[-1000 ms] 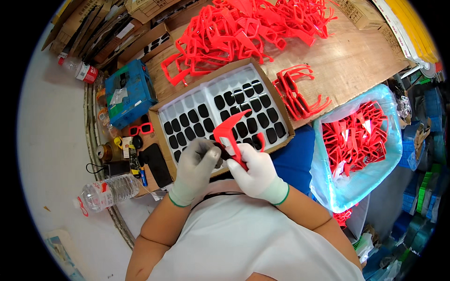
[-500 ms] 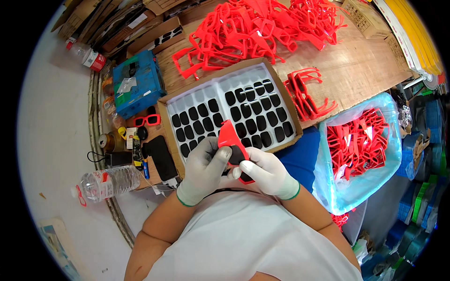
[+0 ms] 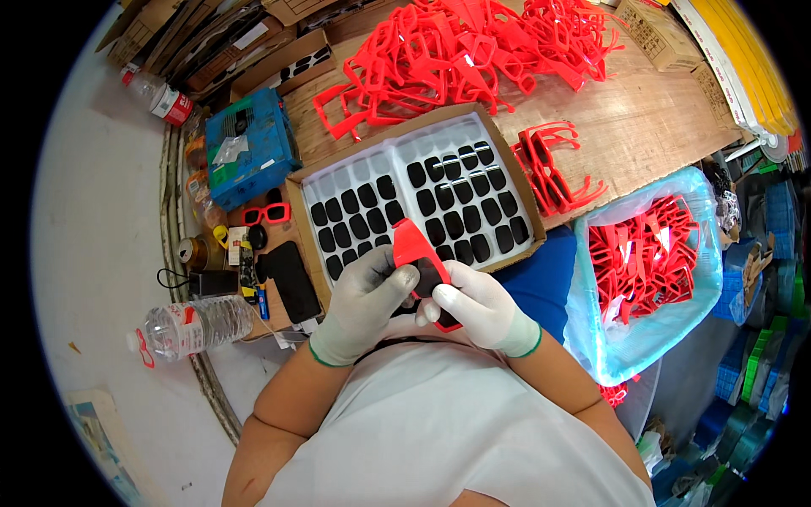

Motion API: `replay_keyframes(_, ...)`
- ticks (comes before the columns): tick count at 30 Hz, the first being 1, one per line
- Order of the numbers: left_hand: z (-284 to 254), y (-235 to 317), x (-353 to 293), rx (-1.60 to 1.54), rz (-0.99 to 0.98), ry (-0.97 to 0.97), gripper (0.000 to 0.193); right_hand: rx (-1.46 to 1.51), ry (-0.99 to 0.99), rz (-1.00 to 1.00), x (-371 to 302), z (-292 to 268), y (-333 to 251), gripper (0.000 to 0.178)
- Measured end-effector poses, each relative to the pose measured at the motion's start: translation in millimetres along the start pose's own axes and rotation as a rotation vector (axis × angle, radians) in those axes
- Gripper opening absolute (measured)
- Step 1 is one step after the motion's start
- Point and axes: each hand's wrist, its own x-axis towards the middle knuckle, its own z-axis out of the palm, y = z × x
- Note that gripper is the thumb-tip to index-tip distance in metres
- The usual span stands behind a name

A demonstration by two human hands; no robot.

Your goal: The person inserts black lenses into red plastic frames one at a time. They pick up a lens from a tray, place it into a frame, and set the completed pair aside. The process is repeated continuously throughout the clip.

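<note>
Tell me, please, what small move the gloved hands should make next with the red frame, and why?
Probably press the dark lens fully into the red frame: the left hand and right hand both grip it, thumbs at the lens, which seems not yet seated.

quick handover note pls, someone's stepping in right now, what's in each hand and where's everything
Left hand and right hand, both gloved, grip one red glasses frame together, a dark lens at its front.
Tray of dark lenses sits in a cardboard box just ahead, its left rows partly emptied.
Loose red frames are piled at the far side of the table; a small stack of frames lies right of the tray.
More red frames fill the clear bag on the right.
Many lenses remain in the tray.
</note>
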Motion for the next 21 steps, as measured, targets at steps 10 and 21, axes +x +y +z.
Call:
replay_keyframes(10, -1.4, 4.4, -5.8, 0.161, 0.097, -0.028, 0.022, -0.056, 0.03, -0.033, -3.2, -0.7, -1.2, 0.022)
replay_keyframes(21, 12.7, -7.8, 12.3, 0.494, 0.139, 0.239, 0.023, -0.431, 0.278, -0.096, 3.3, 8.6, 5.4, 0.018)
